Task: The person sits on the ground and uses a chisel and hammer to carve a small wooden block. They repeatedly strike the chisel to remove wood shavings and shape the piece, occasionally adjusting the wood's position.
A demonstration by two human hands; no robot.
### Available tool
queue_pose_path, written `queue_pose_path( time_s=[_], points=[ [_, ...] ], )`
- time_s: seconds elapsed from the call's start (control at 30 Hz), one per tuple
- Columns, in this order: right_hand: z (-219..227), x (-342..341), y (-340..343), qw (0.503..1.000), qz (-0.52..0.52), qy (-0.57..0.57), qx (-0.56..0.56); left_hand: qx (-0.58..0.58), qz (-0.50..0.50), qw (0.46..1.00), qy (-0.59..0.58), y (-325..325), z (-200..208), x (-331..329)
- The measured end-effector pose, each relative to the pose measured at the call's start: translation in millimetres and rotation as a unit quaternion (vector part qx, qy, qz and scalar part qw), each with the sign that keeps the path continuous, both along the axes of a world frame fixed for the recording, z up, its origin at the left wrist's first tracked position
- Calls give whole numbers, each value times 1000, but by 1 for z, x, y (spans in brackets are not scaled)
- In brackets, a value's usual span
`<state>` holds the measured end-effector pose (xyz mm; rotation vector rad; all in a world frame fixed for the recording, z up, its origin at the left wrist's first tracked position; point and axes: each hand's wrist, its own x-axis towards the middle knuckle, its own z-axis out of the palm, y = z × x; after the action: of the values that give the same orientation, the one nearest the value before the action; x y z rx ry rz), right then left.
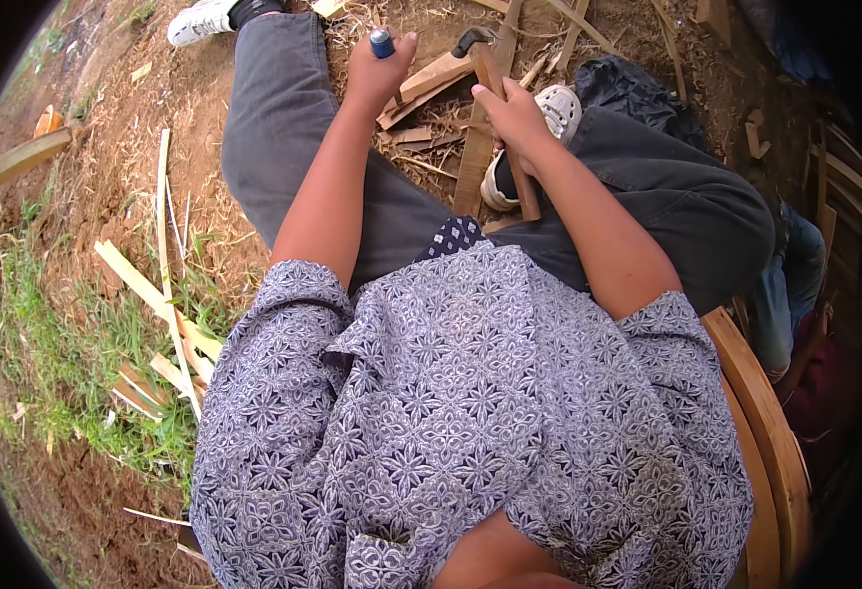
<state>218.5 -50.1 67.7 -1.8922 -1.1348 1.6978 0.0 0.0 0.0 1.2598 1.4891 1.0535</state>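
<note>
My left hand (pixel 380 74) is wrapped round an upright blue handle (pixel 382 42) with a pale metal end. It looks like a chisel; its lower part is hidden by the fist. In my right hand (pixel 521 123) is a hammer with a wooden handle (pixel 490 71) and a dark, curved head (pixel 474 39). The hammer head is raised to the right of my left hand, apart from the chisel. Just below and right of my left fist lies a wooden block (pixel 435 77). Beside it a longer wooden board (pixel 474 162) runs between my legs.
Wood shavings and offcuts (pixel 426 137) litter the soil round my feet. A black plastic sheet (pixel 637 98) lies by my right shoe (pixel 557 110). Long wood strips (pixel 161 304) rest on grass at left. Curved wooden boards (pixel 770 432) stand at my right, near another person's jeans (pixel 789 285).
</note>
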Motion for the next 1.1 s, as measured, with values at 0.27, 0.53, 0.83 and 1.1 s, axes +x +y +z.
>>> queue_pose_path(
  time_s=[0.27, 0.53, 0.83, 1.1],
  points=[
    [0, -6, -4, 1000, -1, 22, -3, -24, 31, 998, -40, -5, 10, 2],
    [-5, -4, -3, 1000, -6, 26, 0, 13, 23, 999, 17, -2, -3, 0],
    [-5, -5, -4, 1000, -5, 10, 13, 52, 52, 996, 40, -5, -9, 5],
    [71, -21, -10, 981, 1, 120, 151, 96, 31, 993, 56, -14, 0, 10]
  ],
)
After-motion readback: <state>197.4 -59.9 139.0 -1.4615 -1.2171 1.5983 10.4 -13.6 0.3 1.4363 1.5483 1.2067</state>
